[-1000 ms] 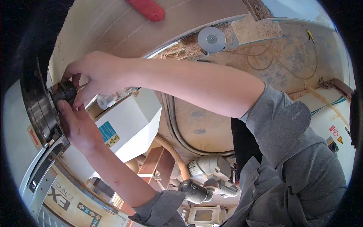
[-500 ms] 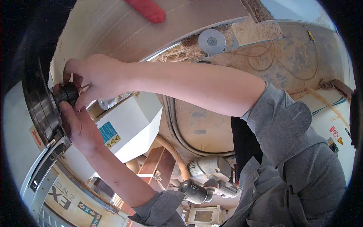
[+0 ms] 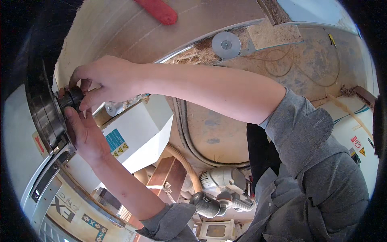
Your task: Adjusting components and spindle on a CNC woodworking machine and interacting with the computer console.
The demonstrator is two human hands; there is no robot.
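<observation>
Both hands meet at a small black knob point(image 3: 71, 98) that sticks out from the face of a large dark round disc point(image 3: 40, 109) at the left side of the machine. The right hand point(image 3: 105, 78) comes in from above, its forearm crossing the middle of the view, and its thumb and fingers are clenched around the knob from the top and the near side. The left hand point(image 3: 82, 133) rises from below; its fingertips press against the underside of the knob and the disc face beside it, palm turned toward the disc. The knob thus sits pinched between the two hands, the right above it and the left under it, with only its dark end showing between the fingers.

The disc stands on edge inside a curved metal guard point(image 3: 48, 177) that runs down to the lower left. Just behind the hands is a white box housing point(image 3: 137, 129) with a blue label and yellow warning marks. Below it, a tan ribbed hose point(image 3: 183, 161) bends down to a grey motor point(image 3: 223, 183). A red handle point(image 3: 159, 10) lies on the wooden panel point(image 3: 201, 20) at the top edge, and a round metal disc point(image 3: 226, 45) lies among sawdust to its right.
</observation>
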